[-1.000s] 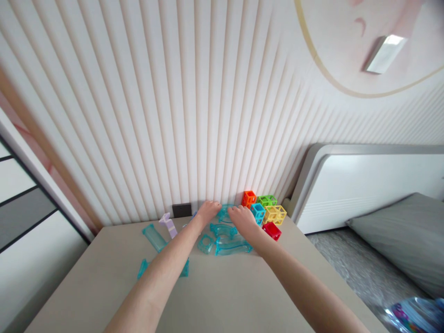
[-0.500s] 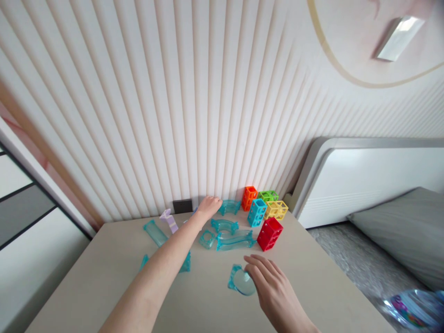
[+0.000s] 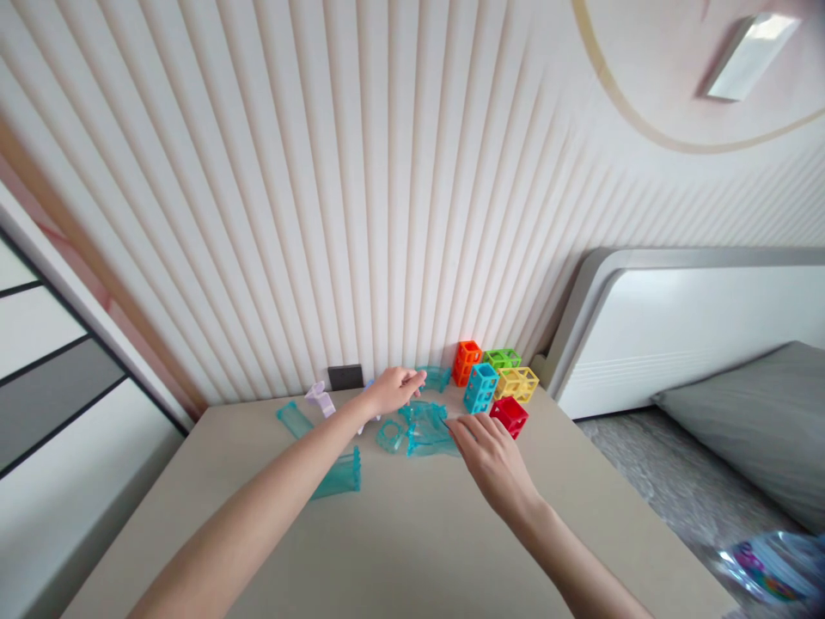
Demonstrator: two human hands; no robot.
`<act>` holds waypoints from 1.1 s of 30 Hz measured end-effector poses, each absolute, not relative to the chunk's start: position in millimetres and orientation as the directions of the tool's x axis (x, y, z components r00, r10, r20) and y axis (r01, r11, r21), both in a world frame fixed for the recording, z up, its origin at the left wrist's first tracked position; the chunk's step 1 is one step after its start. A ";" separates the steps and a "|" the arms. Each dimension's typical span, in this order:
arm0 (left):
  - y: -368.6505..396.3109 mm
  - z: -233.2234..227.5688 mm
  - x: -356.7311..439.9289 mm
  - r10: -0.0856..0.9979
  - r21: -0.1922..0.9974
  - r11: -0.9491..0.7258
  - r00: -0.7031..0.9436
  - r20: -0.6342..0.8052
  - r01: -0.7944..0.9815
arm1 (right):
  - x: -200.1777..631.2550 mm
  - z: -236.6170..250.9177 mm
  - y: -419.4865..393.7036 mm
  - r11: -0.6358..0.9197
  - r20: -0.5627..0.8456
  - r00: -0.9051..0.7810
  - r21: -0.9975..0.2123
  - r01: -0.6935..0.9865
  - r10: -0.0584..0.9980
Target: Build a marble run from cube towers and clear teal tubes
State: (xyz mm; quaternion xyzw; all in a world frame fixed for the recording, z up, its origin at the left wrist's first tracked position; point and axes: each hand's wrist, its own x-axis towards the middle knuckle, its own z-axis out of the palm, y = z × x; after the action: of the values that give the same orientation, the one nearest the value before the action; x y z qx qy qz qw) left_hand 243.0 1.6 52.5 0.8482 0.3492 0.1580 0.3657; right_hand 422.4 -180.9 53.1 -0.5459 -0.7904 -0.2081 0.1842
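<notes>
the left hand (image 3: pixel 396 389) curls near the translucent teal plastic track pieces (image 3: pixel 425 434) on the beige tabletop (image 3: pixel 412 550); the right hand (image 3: pixel 490 451) bends at their right end. whether either pinches anything, i cannot tell. edge grips, clear of the red open-frame plastic block (image 3: pixel 511 414), seem steadiest.

This looks like a bedroom in a home. At three o'clock there is a big white headboard (image 3: pixel 670 335), with a gray pillow (image 3: pixel 754 421) just below it. A gray bed cover (image 3: pixel 650 468) is at four o'clock. At six o'clock is a table (image 3: pixel 400 559) with bright toy blocks (image 3: pixel 482 389) on it. A stripy wall (image 3: pixel 400 172) is at twelve.
</notes>
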 end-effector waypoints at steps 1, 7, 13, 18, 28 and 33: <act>-2.8 55.5 238.7 0.697 0.770 -0.444 0.717 -0.024 0.458 | 421.2 53.8 -172.8 0.321 0.512 -0.370 0.186 0.929 0.775; -19.8 65.0 212.4 0.667 0.886 -0.230 0.728 -0.157 0.402 | 405.2 50.2 -140.6 0.362 0.504 -0.548 0.424 0.830 0.668; -22.5 57.7 201.5 0.725 0.928 -0.133 0.673 -0.149 0.349 | 401.0 45.5 -123.9 0.430 0.492 -0.635 0.472 0.770 0.596; -17.4 51.4 192.9 0.795 0.934 -0.197 0.606 -0.025 0.297 | 410.7 39.7 -108.6 0.513 0.530 -0.566 0.261 0.818 0.632; -46.3 54.1 138.0 0.872 0.871 -0.412 0.392 0.292 0.268 | 423.4 19.5 -67.4 0.104 0.017 -0.103 -0.254 0.962 0.995; -82.9 45.8 112.1 0.915 0.919 -0.341 0.295 0.276 0.198 | 416.1 15.1 -41.0 0.095 -0.212 -0.139 -0.204 0.974 0.967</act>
State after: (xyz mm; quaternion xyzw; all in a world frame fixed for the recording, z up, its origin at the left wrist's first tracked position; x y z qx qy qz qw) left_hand 112.1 -82.9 45.8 0.6926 0.4016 0.4370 0.4100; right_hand 416.1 -41.0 15.1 -0.6560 -0.7399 0.1484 -0.0120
